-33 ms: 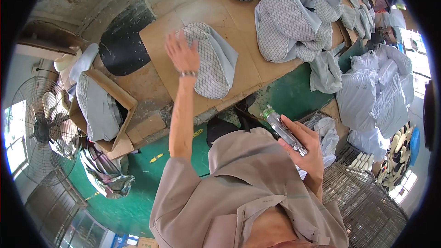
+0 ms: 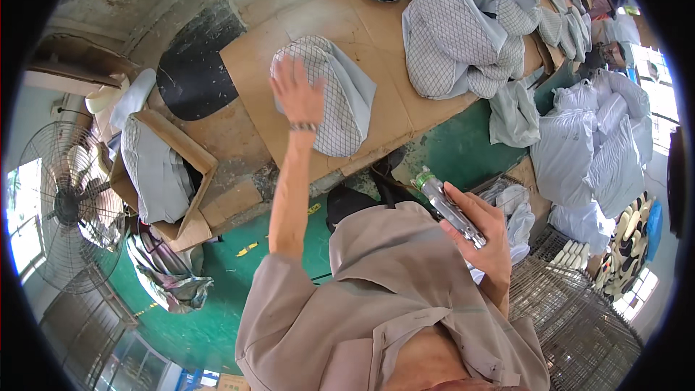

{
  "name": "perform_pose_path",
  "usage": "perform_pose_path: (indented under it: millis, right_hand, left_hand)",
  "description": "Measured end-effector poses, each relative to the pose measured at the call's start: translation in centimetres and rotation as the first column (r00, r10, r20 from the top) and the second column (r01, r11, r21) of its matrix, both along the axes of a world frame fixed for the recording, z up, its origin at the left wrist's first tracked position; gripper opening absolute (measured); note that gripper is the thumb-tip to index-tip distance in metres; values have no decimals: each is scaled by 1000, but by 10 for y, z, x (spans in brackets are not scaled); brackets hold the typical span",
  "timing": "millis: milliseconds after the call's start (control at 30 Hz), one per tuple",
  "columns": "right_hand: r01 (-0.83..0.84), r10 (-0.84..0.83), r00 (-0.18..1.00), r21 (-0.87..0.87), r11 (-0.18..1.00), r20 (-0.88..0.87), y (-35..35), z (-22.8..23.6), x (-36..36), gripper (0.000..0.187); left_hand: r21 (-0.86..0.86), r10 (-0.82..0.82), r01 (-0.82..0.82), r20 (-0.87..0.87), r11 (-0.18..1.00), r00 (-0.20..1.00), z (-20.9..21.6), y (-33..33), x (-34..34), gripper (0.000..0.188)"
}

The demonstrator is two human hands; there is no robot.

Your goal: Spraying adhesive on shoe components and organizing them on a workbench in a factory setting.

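Note:
A grey, diamond-quilted fabric cover [image 2: 339,112] with a plain light-grey flap lies on a cardboard sheet [image 2: 394,101] on the table. Over its left part, my left hand [image 2: 298,94] is spread flat, fingers extended and slightly blurred; whether it presses on the fabric I cannot tell. Near my body on the right, my right hand [image 2: 481,228] is wrapped round a slim silvery hand tool [image 2: 452,210] with a green collar at its far end. That end points up and left, away from my palm. The exact kind of tool is unclear.
A pile of similar quilted covers [image 2: 456,29] lies at the far right of the table. A black oval mat [image 2: 195,65] sits at the left, near an open cardboard box [image 2: 195,199]. A caged fan [image 2: 65,203] stands far left; white sacks [image 2: 572,148] and wire racks [image 2: 572,318] are right.
My left hand has shifted a little to the right and down, so it now lies further over the quilted cover. The right hand and its tool look nearly the same.

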State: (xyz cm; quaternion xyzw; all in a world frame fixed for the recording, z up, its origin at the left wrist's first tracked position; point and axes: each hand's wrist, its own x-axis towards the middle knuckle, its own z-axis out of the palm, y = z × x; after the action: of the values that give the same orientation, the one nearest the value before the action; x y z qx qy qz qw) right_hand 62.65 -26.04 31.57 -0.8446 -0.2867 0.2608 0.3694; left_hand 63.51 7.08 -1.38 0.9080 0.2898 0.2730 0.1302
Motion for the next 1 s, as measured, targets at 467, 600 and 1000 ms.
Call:
perform_pose_path:
  millis: [467, 600, 1000]
  right_hand:
    - [-80, 76, 993, 29, 996, 95, 28, 40, -14, 64]
    - [-70, 67, 992, 21, 997, 107, 25, 41, -24, 57]
    - [208, -205, 973, -21, 978, 108, 21, 54, -51, 56]
  left_hand:
    - [-255, -152, 63, -346, 965, 926, -46, -76, -30, 77]
    - [-270, -159, 67, -334, 961, 929, -47, -74, -34, 74]
    - [-372, -315, 221, -213, 902, 925, -19, -106, -94, 64]
